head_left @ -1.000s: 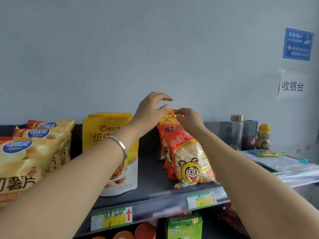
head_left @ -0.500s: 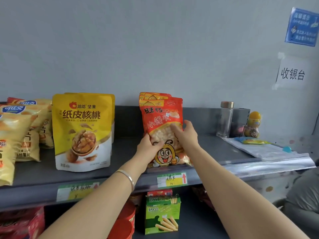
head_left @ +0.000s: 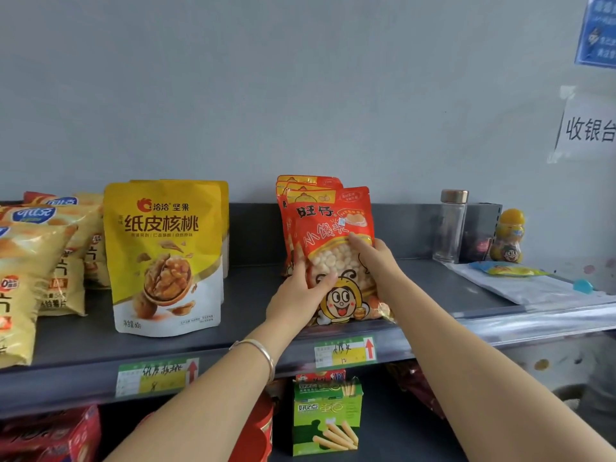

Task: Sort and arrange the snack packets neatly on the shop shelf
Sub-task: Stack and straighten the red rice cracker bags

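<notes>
Grey shelf, red packet held in both hands

Grey wall [head_left: 300,95] rises behind a dark grey shop shelf [head_left: 246,315]. Near the shelf's front lip stands the front red snack packet [head_left: 333,228], upright, with a cartoon face low on it and pale round snacks showing through its window. More red packets [head_left: 310,181] are stacked right behind it, at its twelve o'clock, their tops peeking above.

The person's left hand [head_left: 296,295] grasps the packet's edge at nine o'clock, thumb laid across the front and fingers running up the side. A silver bracelet [head_left: 263,353] circles that wrist. The right hand [head_left: 376,265] clasps the edge at three o'clock, fingers spread over the clear window; its thumb is hidden.

At nine o'clock from the packet, well apart, a yellow walnut pouch [head_left: 166,255] stands upright, and beyond it a leaning row of yellow chip bags [head_left: 30,261]. At two o'clock, near the back wall, are a clear glass bottle [head_left: 451,225] and a small yellow-capped bottle [head_left: 508,238].

A green price tag [head_left: 345,351] sits on the shelf lip at six o'clock from the packet. Lower still, a green box of biscuit sticks [head_left: 326,418] stands on the shelf below
</notes>
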`<state>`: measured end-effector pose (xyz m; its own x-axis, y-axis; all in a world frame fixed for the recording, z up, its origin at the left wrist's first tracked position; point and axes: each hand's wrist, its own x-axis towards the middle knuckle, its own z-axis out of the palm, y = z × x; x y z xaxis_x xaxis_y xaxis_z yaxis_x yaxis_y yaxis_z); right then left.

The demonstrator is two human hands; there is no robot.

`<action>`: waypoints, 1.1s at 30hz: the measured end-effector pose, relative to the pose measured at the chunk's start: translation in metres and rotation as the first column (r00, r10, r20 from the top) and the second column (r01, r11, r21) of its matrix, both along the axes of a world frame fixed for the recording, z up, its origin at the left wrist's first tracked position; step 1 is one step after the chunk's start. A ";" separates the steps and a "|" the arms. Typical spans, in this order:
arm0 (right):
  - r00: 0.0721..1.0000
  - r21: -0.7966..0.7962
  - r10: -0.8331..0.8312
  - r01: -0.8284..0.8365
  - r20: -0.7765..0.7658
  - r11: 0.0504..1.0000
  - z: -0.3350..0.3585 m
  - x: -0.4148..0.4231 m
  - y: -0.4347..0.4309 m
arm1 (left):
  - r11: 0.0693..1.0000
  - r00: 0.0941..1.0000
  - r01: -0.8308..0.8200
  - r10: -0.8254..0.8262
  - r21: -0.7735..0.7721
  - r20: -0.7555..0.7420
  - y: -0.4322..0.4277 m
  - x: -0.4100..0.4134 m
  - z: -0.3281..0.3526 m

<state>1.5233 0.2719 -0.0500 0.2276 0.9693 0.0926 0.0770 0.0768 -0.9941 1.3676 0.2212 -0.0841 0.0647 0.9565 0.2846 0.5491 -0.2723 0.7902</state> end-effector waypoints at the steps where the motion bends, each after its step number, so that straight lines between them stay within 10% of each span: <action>1: 1.000 0.004 0.002 -0.002 -0.002 1.000 0.000 -0.001 0.001 | 0.998 0.996 -0.054 0.055 0.015 -0.064 0.000 0.000 -0.001; 12: 0.979 0.133 -0.102 0.079 0.177 0.988 0.004 -0.005 -0.008 | 0.966 0.976 -0.202 0.213 0.163 -0.050 0.010 0.006 -0.001; 20: 0.629 0.510 -0.496 0.179 0.598 0.841 0.013 -0.018 -0.023 | 0.881 0.946 -0.258 0.314 0.396 -0.083 0.008 -0.006 0.037; 33: 0.585 0.814 -0.620 -0.128 0.523 0.566 0.047 -0.113 -0.056 | 0.642 0.717 -0.113 0.581 0.759 -0.384 -0.053 -0.085 0.098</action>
